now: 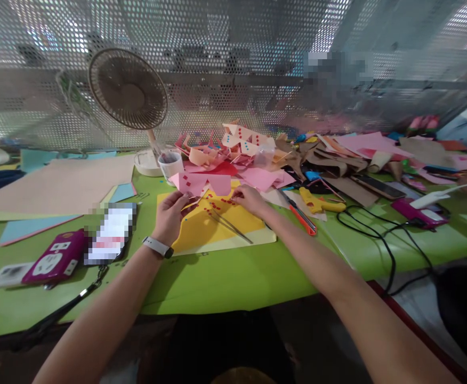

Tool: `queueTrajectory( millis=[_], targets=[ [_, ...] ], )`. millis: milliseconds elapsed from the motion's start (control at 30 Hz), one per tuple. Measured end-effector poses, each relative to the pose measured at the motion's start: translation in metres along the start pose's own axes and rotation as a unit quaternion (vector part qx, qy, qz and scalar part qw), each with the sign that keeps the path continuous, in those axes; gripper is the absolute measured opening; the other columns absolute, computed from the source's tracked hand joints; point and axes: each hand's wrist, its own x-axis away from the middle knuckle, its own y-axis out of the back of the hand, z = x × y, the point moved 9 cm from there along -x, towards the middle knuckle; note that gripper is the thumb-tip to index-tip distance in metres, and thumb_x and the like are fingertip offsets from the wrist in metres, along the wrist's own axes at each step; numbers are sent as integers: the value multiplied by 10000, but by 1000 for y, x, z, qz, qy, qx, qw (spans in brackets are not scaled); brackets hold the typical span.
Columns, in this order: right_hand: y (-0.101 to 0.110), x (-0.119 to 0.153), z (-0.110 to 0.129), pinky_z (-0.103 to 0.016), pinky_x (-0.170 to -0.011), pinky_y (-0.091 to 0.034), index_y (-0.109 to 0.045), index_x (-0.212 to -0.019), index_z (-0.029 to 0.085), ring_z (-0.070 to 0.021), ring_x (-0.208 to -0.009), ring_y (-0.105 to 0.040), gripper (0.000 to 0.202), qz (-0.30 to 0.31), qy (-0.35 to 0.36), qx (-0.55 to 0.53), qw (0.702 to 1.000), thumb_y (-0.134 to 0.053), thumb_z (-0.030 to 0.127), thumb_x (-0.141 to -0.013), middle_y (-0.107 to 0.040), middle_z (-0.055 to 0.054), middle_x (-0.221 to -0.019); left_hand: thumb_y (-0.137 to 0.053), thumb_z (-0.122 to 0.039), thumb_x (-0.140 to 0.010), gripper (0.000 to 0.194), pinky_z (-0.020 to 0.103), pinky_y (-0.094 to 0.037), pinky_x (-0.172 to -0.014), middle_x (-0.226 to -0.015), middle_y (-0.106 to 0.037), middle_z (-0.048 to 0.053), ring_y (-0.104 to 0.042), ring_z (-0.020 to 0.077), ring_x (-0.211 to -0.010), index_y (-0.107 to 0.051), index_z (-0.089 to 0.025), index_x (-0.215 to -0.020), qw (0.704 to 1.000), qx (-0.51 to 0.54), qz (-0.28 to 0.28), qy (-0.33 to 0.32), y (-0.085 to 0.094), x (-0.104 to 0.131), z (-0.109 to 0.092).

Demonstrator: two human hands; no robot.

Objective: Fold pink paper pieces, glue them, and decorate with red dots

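Observation:
Yellow paper (201, 232) lies on the green table, with small red pieces (213, 205) scattered on it. My left hand (171, 210), with a watch on the wrist, has its fingers closed at the left end of a pink paper strip (219, 185) with a notched lower edge and a few red squares. At the right, my right hand (249, 198) is pinched near the red pieces; what its fingertips hold is too small to make out. Metal tweezers (233, 228) lie on the yellow paper, below and between both hands.
A fan (127, 88) and a white cup (170, 164) stand behind. Paper scraps (205, 154) pile up at the back. An orange cutter (303, 216) and yellow glue gun (321, 202) lie right, beside black cables (381, 234). A phone (111, 232) lies left.

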Motion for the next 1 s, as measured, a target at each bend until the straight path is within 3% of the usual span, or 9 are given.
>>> queueTrajectory(
  millis=[133, 300, 533, 667, 767, 1000],
  targets=[
    [0, 0, -1, -223, -641, -407, -681, -785, 164, -143, -726, -619, 31, 0, -3, -14, 1000, -680, 133, -789, -702, -30, -794, -843, -283, -604, 271, 230, -542, -698, -762, -692, 30, -704, 168, -818, -652, -148, -742, 1000, 0, -3, 0, 0, 0, 0],
    [-2, 0, -1, -211, -624, -405, -679, -940, 177, -132, -708, -620, 150, 16, 6, -40, 999, -672, 140, -795, -691, -9, -800, -841, -284, -610, 265, 226, -542, -703, -771, -693, 30, -703, 164, -823, -657, -151, -747, 1000, -4, 1, -1, -1, 1, -1],
    [-3, 0, 2, -215, -637, -410, -652, -766, 162, -136, -723, -623, 53, 43, -1, -57, 997, -665, 113, -782, -691, -17, -778, -840, -290, -617, 266, 238, -543, -713, -788, -691, 28, -708, 173, -836, -654, -156, -753, 1000, -6, 4, -2, 1, 0, 1],
    [-2, 3, 4, -214, -638, -418, -654, -824, 156, -130, -716, -624, 23, 47, -10, -66, 997, -641, 139, -816, -700, -25, -809, -843, -294, -619, 272, 242, -542, -716, -791, -688, 26, -709, 173, -840, -649, -158, -753, 1000, -7, 4, -1, 1, -1, 2],
    [-2, 5, 9, -213, -641, -411, -666, -925, 166, -127, -720, -611, 114, 50, 0, -63, 997, -670, 207, -819, -692, -21, -841, -842, -294, -620, 269, 239, -541, -710, -779, -682, 20, -708, 171, -836, -647, -159, -746, 1000, -7, 5, -4, 1, -1, 1],
    [-4, 3, 12, -222, -651, -383, -686, -821, 170, -137, -734, -578, 53, 49, 4, -48, 998, -703, 195, -777, -669, -20, -796, -833, -301, -620, 270, 257, -542, -738, -775, -677, 17, -704, 175, -838, -642, -162, -750, 1000, -16, 6, -3, 1, 0, 1]
  ],
)
